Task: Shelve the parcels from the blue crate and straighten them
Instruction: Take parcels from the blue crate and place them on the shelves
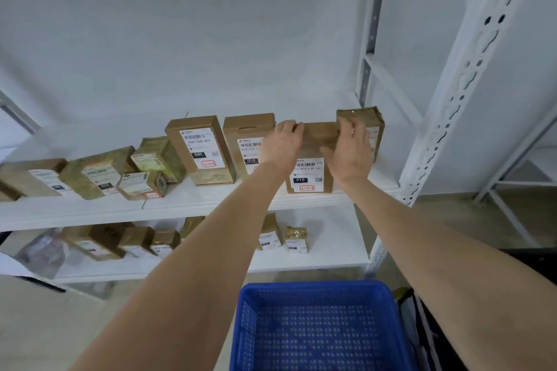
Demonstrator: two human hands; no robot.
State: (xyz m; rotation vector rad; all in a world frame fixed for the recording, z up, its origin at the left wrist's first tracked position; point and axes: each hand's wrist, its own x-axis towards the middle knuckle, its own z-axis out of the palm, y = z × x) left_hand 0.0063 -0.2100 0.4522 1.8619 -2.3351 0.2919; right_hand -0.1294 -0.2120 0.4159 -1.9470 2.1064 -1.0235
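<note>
A brown cardboard parcel [312,156] with a white label stands upright on the white shelf [193,200], near its right end. My left hand [281,141] grips the parcel's upper left corner and my right hand [349,150] grips its upper right edge. A parcel [245,137] stands just to its left, partly behind my left hand. Another [369,123] stands to its right behind my right hand. The blue crate [316,325] sits below, in front of me, and shows only its bare mesh floor.
Several more parcels [199,149] stand and lie along the shelf to the left. The lower shelf [328,250] holds several small parcels. A perforated white upright [470,78] bounds the shelf on the right. A dark object [422,331] lies right of the crate.
</note>
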